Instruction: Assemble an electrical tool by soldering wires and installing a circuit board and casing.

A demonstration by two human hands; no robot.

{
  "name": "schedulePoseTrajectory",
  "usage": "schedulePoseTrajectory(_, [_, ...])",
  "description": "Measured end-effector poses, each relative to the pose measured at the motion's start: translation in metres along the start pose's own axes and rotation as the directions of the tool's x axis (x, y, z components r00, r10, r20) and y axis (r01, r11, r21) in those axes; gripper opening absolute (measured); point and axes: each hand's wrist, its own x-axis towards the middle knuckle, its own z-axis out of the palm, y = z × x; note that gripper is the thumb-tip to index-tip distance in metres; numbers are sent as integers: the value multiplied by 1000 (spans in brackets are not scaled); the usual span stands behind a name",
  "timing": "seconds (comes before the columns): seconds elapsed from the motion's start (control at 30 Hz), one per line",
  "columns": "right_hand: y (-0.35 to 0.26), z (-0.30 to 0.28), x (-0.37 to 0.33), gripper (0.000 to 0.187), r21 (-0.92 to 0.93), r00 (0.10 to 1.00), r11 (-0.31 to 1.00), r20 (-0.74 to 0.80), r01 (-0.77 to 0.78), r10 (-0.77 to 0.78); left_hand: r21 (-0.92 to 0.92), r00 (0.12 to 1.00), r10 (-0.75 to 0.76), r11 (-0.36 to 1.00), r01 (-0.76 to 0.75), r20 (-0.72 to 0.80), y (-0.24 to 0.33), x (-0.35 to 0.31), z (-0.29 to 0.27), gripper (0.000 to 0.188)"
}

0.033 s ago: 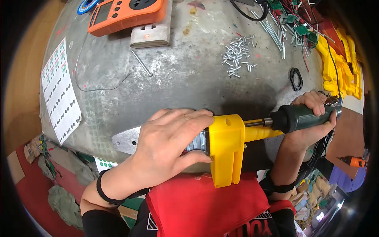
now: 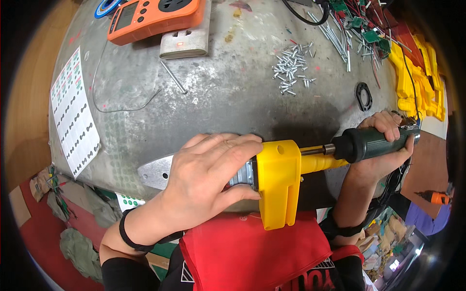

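My left hand is closed round a yellow plastic housing at the near edge of the table. A silver motor-like body shows between my fingers, and a flat metal plate with holes sticks out to the left. On the right, my right hand wraps round a dark green electric screwdriver held level. Its shaft points left and meets the right side of the housing; the tip is hidden. A yellow arm-like part extends from the housing beneath the shaft.
Loose screws lie in a pile beyond my hands. A black oval ring and yellow plastic parts are at the right. Far left are an orange meter, a power strip, a metal rod and a sticker sheet.
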Motion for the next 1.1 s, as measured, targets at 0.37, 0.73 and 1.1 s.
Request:
schedulePoseTrajectory(0.37, [1,7,-6,37,-29,998,998,-16,55,-55,45,1000,29,999,-29,0,0,-4,3,63])
schedulePoseTrajectory(0.73, [-17,12,-45,39,-128,987,979,-18,155,-159,325,994,29,946,6,-103,20,-18,12,70])
schedulePoseTrajectory(1.1, [-12,1,-47,36,-58,984,984,-43,171,-174,376,992,63,927,-18,-109,18,-18,15,70])
